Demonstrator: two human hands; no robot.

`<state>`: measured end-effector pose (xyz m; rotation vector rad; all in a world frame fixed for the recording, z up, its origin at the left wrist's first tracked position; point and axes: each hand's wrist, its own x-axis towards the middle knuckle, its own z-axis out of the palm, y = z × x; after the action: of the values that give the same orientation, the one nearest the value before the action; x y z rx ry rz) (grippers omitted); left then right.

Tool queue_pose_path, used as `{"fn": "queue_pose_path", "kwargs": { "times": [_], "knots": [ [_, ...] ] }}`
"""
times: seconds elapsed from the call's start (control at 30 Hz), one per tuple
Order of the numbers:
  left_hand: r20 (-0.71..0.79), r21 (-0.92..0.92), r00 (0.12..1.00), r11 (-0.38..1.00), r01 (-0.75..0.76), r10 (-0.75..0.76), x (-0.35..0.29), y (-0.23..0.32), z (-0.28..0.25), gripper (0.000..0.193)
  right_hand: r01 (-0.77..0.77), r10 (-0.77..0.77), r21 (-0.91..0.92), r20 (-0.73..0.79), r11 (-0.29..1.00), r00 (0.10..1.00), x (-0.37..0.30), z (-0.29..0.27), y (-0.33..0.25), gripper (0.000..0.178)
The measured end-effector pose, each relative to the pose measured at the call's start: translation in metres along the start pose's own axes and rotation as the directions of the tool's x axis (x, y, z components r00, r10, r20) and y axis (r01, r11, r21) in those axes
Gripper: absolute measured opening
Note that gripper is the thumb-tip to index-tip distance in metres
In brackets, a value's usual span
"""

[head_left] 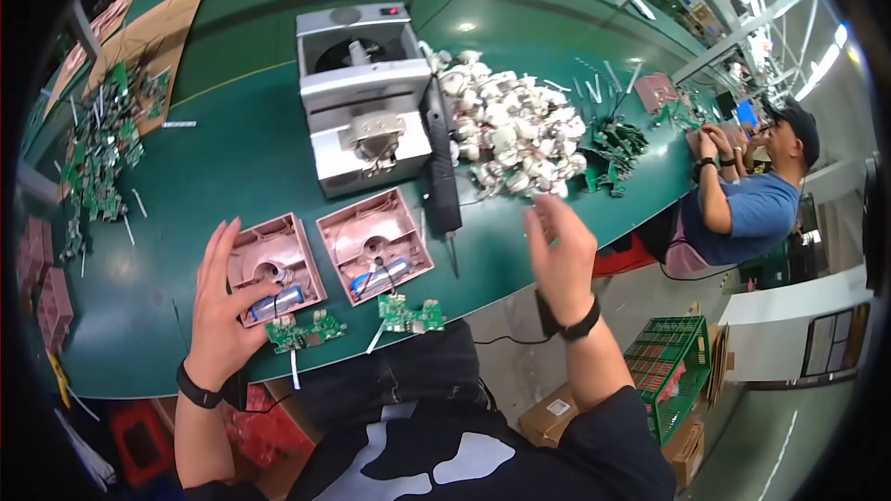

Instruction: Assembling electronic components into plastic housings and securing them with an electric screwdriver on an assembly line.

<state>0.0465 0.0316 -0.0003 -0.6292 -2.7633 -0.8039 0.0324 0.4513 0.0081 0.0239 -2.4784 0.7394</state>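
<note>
My left hand (221, 315) grips the left edge of a pink plastic housing (299, 260), fingers along the outside. Its thumb reaches over the wall onto a blue cylindrical battery (278, 303) inside. A green circuit board (304, 331) with a white strip lies against the housing's near side. To the right stands a matching pink housing (369, 239) with its own blue battery (380, 277) and circuit board (411, 314). My right hand (564, 255) is raised over the table's near edge, fingers apart and nothing visible in it. A black electric screwdriver (443, 176) lies to its left.
A grey machine (362, 97) stands behind the housings. Beside it is a heap of white round parts (510, 121), then a pile of green boards (617, 148). More boards (107, 148) are piled at left. A co-worker (752, 186) sits at the right; a green crate (664, 371) stands below.
</note>
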Motion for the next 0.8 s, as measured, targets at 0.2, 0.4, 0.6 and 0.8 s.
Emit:
{"fn": "queue_pose_path", "kwargs": {
  "times": [0.2,0.4,0.6,0.8],
  "knots": [
    [0.025,-0.022,1.000,1.000,0.003,-0.003,0.011,0.016,0.008,0.031,-0.069,0.073,-0.299,0.002,0.952,0.997,0.021,-0.019,0.086,0.037],
    [0.021,0.051,1.000,0.999,-0.010,0.009,0.010,0.026,0.010,0.032,-0.062,0.098,-0.295,0.111,0.953,0.989,0.025,-0.007,0.079,0.061],
    [0.046,0.131,0.998,0.990,-0.057,0.051,0.014,0.029,0.009,0.041,-0.103,0.148,-0.263,0.158,0.959,0.976,0.030,-0.002,0.079,0.068],
    [0.043,0.146,0.998,0.989,0.029,-0.036,0.006,0.048,-0.015,0.053,-0.072,0.148,-0.287,0.254,0.955,0.956,0.026,-0.006,0.071,0.061]
  ]
}}
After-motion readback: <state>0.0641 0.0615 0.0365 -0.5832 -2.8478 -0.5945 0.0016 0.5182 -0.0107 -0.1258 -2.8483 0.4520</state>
